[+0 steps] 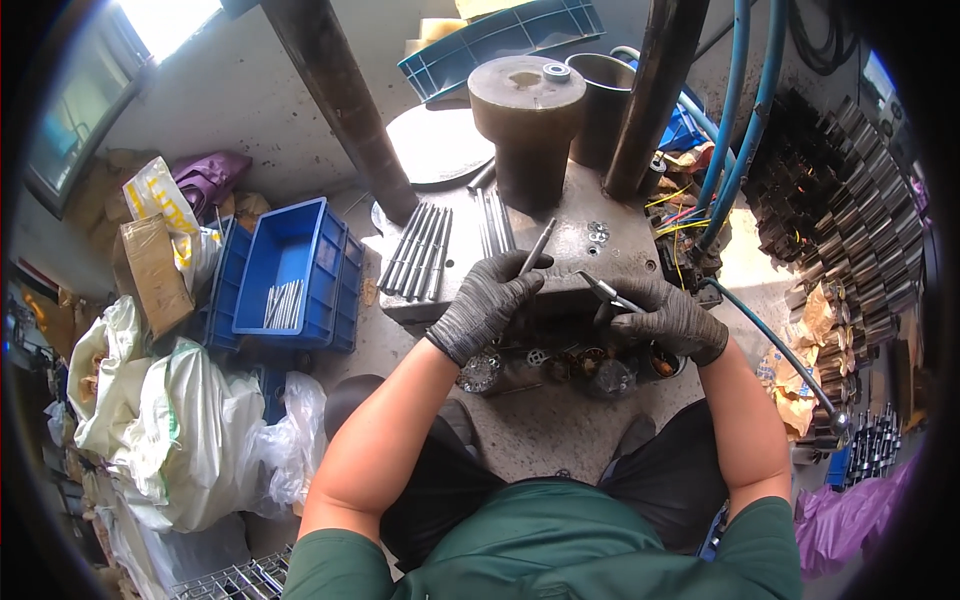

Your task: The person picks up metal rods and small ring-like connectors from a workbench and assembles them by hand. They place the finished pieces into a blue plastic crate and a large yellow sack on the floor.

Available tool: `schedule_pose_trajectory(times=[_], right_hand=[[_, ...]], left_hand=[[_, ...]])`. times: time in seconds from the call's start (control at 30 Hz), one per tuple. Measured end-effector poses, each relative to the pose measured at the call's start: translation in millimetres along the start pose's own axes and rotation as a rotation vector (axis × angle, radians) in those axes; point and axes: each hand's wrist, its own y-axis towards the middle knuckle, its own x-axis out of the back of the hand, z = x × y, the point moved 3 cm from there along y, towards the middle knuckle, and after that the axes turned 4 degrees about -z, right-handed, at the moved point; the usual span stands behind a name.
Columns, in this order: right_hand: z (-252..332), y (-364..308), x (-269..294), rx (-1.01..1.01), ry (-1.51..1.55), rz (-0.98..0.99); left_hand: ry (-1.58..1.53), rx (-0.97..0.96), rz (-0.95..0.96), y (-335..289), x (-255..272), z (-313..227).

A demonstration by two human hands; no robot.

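My left hand (487, 305), in a grey work glove, is closed around a slim metal shaft (538, 247) whose upper end points up and to the right. In my gloved right hand (668, 318) is a thin metal tool (608, 292) with a bent-looking tip, angled toward the left hand; its exact kind is unclear. Both hands are over the front edge of a steel press table (570, 270). A row of metal shafts (418, 252) lies on its left part, with more shafts (494, 222) beside them. Several small metal rings (598, 236) sit to the right.
A thick press ram (527, 140) with a bearing (556, 71) on top stands between two steel columns. Blue crates (290, 270), one holding shafts, and white sacks (190, 430) are at left. Blue hoses (735, 130) and stacked metal cylinders (850, 220) are at right.
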Motion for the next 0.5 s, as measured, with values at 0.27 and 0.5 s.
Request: schedule_pose_trajectory(times=[0.27, 0.5], right_hand=[[-3, -17, 15, 0.030, 0.076, -0.203], [-6, -21, 14, 0.044, 0.008, -0.175]], left_hand=[[1.226, -0.182, -0.731, -5, 100, -22], [1.495, 0.127, -0.634, 13, 110, 2]])
